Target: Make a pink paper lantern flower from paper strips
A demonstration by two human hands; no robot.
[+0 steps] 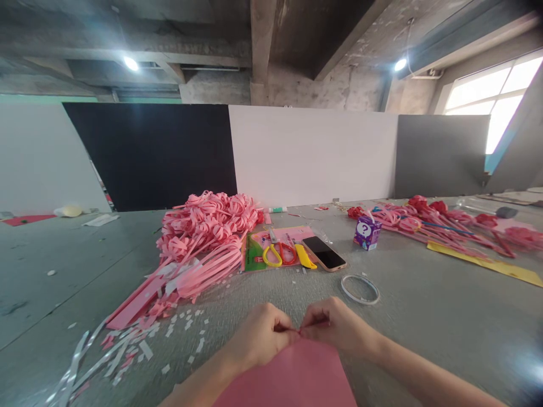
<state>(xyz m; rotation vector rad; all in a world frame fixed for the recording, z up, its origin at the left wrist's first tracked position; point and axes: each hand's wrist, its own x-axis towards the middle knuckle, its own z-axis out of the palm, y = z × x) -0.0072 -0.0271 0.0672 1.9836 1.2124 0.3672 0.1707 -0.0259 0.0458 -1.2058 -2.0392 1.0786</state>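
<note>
A pink sheet extends toward the bottom edge of the view, with its far edge pinched between both hands. My left hand is closed on that edge, thumb against fingers. Close beside it, nearly touching, my right hand pinches the same edge. Both hands are above the grey table. A roll of tape lies just beyond my right hand. The part of the sheet under the fingertips is hidden.
Pink paper strips are heaped at left, with paper scraps nearer. Scissors, a yellow cutter and a phone lie ahead. A purple box stands right of them; a yellow strip lies farther right.
</note>
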